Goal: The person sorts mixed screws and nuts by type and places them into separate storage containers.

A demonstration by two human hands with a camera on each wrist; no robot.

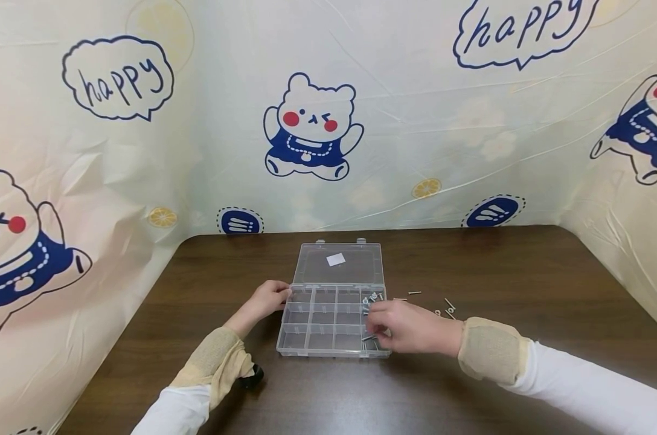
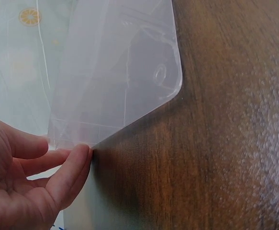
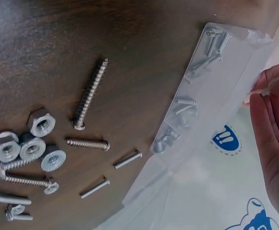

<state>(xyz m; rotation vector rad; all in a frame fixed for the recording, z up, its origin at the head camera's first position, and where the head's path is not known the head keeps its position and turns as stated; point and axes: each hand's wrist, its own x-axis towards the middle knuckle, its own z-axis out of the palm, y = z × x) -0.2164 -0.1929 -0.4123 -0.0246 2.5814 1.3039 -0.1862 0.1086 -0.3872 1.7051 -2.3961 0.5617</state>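
Observation:
A clear plastic compartment box [image 1: 320,352] stands on the brown table, its lid [image 1: 355,272] laid open toward the back. My left hand [image 1: 266,300] holds the box's far left corner, with thumb and fingertips around it in the left wrist view. Over the box's right column is my right hand [image 1: 410,326], fingers bent together. In the right wrist view its fingertips [image 3: 257,103] seem to pinch a small metal piece [image 3: 265,94], mostly hidden. Screws [image 3: 186,105] and other hardware show through that column's wall; the other columns hold nothing visible.
Right of the box lie loose hardware pieces: a long screw [image 3: 90,96], a shorter screw [image 3: 88,143], two small bolts and several hex nuts [image 3: 41,123]. A white label [image 1: 336,259] is on the lid. A printed curtain [image 1: 404,151] hangs around the table's back and sides.

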